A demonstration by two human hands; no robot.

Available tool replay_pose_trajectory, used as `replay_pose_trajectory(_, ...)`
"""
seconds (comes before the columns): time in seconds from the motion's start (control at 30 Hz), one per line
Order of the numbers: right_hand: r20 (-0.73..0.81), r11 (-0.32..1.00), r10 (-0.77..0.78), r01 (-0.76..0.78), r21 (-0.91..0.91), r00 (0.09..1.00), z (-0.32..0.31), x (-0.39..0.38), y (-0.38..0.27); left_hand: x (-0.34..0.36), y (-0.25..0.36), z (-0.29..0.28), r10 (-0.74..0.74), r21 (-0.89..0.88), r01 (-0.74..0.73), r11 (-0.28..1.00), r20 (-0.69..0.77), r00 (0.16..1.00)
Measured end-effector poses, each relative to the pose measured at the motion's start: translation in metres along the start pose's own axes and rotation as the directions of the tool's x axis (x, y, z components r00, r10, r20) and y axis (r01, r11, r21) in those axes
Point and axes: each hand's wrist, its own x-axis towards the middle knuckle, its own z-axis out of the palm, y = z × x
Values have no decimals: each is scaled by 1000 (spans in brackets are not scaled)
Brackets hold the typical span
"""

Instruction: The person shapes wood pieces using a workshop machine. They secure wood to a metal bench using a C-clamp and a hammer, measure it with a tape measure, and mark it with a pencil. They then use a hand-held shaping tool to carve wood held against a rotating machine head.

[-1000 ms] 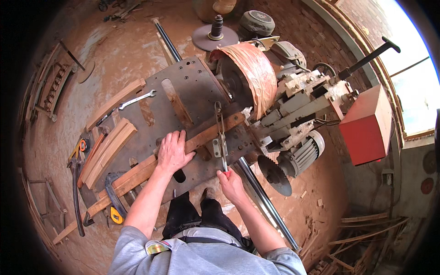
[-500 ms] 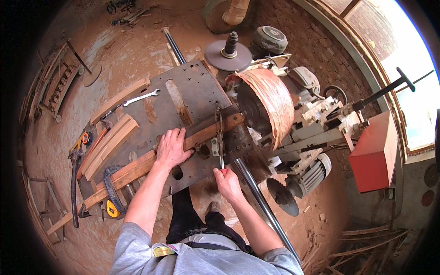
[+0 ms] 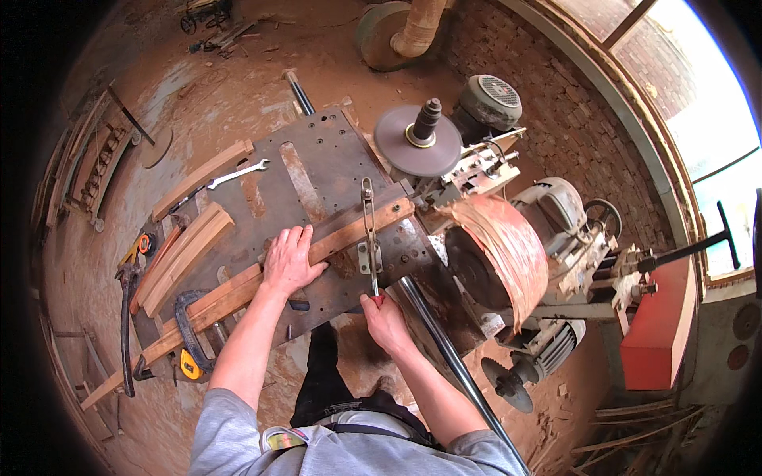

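Wooden curved strip [image 3: 333, 242], pale brown, lies across the rusty perforated steel table [image 3: 317, 170] at frame centre, pinned flat under my left hand [image 3: 290, 262], fingers spread, probably to stop it shifting. My right hand [image 3: 385, 317] is closed on the red-tipped clamp lever [image 3: 369, 238]. Orange sanding drum [image 3: 500, 246] sits just right; table's upper left is open.

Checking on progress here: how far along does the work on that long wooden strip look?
Strip already lies across the dark metal machine table. Left hand presses it flat; right hand grips the red-handled toggle clamp lever. The strip's end sits short of the orange sanding drum.
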Motion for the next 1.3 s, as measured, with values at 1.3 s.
replay_pose_trajectory(1.3,148,924,334,-354,146,931,138,185,-221,253,-263,8,-140,-181,236,955,428,893)
